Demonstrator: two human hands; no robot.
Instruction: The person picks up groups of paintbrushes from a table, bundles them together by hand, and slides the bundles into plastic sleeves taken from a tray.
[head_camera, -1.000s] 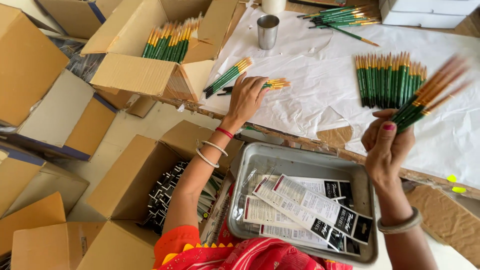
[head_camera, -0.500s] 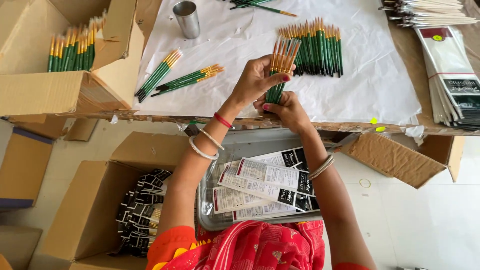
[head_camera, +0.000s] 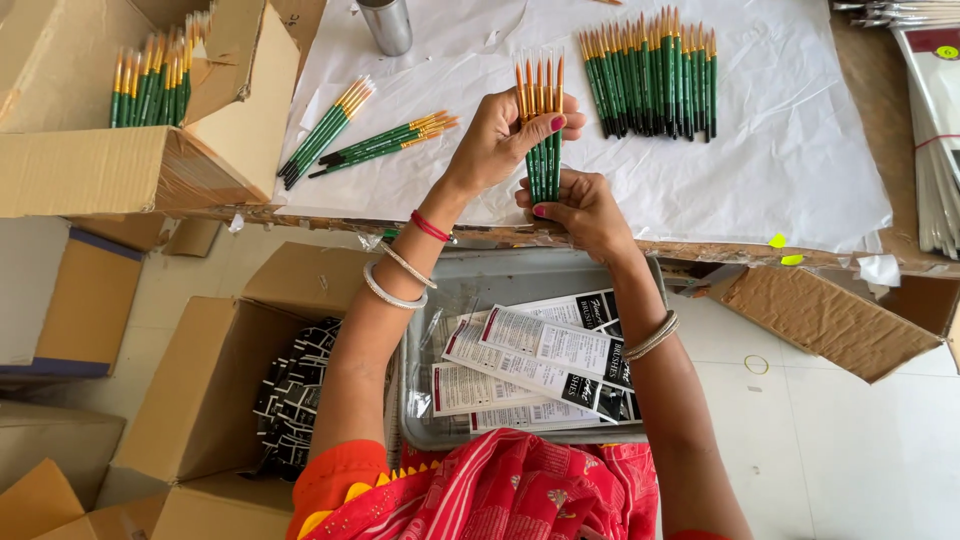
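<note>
Holding a small bundle of green-handled paintbrushes with orange bristle tips (head_camera: 540, 125), a seated person works at a surface covered with a white paper sheet (head_camera: 800, 170). The left hand (head_camera: 505, 140) is wrapped around the middle of the bundle, fingers closed over the handles, with the bristle ends fanned upright above it. The right hand (head_camera: 580, 210) grips the bottom ends of the same handles just below the left hand, as if squaring them up. The bundle sits just above the near edge of the paper sheet, roughly at its middle.

As a judgement of progress, the work looks partly done. On the paper sheet, up and to the right of the bundle, a long row of matching green brushes (head_camera: 650, 70) lies loose and apparently not yet gathered. To the left of the bundle on the same sheet lie two small grouped sets of green brushes (head_camera: 385, 140), which look already sorted. Beyond the sheet's left edge, a brown cardboard box (head_camera: 90, 170) holds more brushes standing on end. A metal cup (head_camera: 388, 25) stands at the sheet's far edge.

Below the sheet's near edge, by the person's lap, a grey plastic tray (head_camera: 470, 290) holds flat white and black printed packaging cards (head_camera: 545, 360). Left of the tray, an open cardboard carton (head_camera: 200, 400) contains a stack of black packets (head_camera: 290, 390). At the sheet's right edge lies a pile of clear sleeves (head_camera: 935, 130). Plenty of loose brushes and cards are left to use.
</note>
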